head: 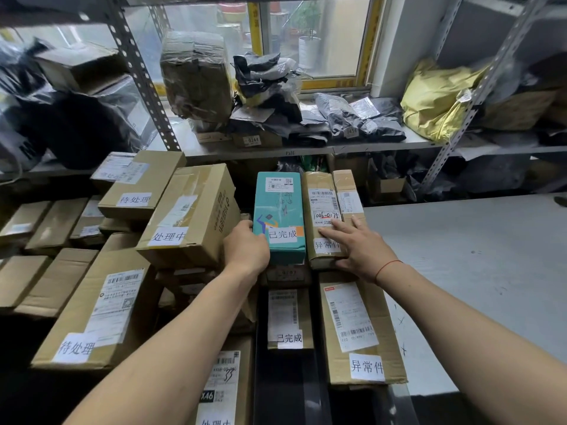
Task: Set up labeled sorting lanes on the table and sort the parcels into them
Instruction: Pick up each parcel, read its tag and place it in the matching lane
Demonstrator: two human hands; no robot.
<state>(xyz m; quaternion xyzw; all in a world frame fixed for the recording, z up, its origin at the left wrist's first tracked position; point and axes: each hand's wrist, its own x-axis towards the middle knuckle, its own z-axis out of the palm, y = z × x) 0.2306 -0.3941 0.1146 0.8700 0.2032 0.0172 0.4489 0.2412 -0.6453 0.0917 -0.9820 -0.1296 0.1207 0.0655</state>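
A teal parcel [279, 210] with a white paper label stands on a stack in the middle. My left hand [245, 248] grips its lower left side. Right beside it lies a narrow brown parcel [320, 207] with handwritten numbers and its own white label. My right hand [356, 245] rests flat on that parcel's near end, fingers spread. Other brown boxes carry white handwritten labels: one at the left front [95, 311], one tilted at centre left [190, 216], one behind it [141, 185], and one at the right front [359, 329].
Grey table top [475, 256] stretches to the right. A metal shelf [306, 147] behind holds a wrapped brown bundle [196, 75], dark mailer bags [359, 118] and a yellow bag [435, 99]. More flat boxes [46, 222] lie at the left.
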